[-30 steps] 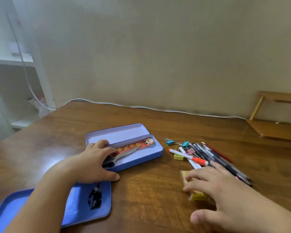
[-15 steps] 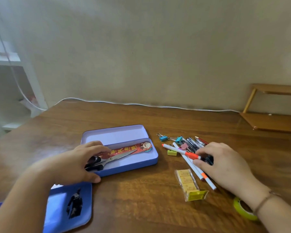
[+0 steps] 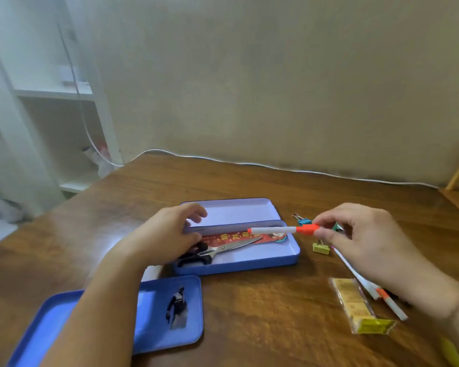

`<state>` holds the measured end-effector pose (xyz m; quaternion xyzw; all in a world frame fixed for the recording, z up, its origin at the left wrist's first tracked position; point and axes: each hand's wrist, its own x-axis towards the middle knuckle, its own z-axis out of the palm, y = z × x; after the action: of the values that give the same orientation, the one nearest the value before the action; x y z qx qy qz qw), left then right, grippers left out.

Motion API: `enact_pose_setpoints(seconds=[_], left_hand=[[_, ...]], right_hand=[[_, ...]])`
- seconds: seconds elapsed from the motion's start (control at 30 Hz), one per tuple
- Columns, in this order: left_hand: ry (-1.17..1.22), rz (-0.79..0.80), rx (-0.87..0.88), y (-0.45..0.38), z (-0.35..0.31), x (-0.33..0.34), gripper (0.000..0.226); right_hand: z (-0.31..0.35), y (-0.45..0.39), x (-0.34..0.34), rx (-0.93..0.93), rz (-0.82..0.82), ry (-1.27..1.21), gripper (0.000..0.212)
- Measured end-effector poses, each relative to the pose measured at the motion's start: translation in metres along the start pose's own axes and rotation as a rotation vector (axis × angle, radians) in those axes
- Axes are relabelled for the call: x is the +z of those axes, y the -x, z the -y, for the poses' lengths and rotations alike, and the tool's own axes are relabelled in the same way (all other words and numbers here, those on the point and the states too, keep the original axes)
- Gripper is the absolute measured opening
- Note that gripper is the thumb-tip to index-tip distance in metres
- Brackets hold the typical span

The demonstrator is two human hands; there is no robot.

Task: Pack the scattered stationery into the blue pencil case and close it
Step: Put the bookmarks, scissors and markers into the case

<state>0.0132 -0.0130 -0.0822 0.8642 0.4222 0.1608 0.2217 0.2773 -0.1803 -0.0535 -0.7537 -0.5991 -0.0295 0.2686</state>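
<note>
— How many pens do you count?
— Three white ones with orange on them: one pen (image 3: 281,230) held over the case, two more pens (image 3: 366,284) lying on the table, partly under the wrist.
— Binder clips?
— Three that I can tell: a blue clip (image 3: 303,221), a green clip (image 3: 337,227) half hidden by fingers, a yellow clip (image 3: 321,248).
— In the case?
— One pair of scissors (image 3: 223,249) and one red ruler (image 3: 236,237). One blue pencil case (image 3: 239,266), one separate blue lid (image 3: 154,327).
— Anything else?
— One clear packet of yellow blocks (image 3: 355,305). Two hands: one left hand (image 3: 167,234), one right hand (image 3: 366,234).
</note>
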Motion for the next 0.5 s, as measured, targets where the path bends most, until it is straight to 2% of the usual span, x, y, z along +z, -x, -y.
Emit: enact_pose_setpoints(seconds=[0.13,0.3,0.5], left_hand=[[0.038,-0.157,-0.034,-0.003,0.005,0.0,0.026],[0.038,-0.111,-0.006,-0.004,0.001,0.004,0.022],[-0.045,-0.107,0.006,-0.005,-0.005,0.005,0.014]], right_hand=[[0.031,-0.033,0.043,-0.053,0.047,0.035,0.018],[0.053,-0.043,0.074,-0.07,0.102,0.096,0.02],[0.066,-0.048,0.086,-0.131,0.087,0.2,0.016]])
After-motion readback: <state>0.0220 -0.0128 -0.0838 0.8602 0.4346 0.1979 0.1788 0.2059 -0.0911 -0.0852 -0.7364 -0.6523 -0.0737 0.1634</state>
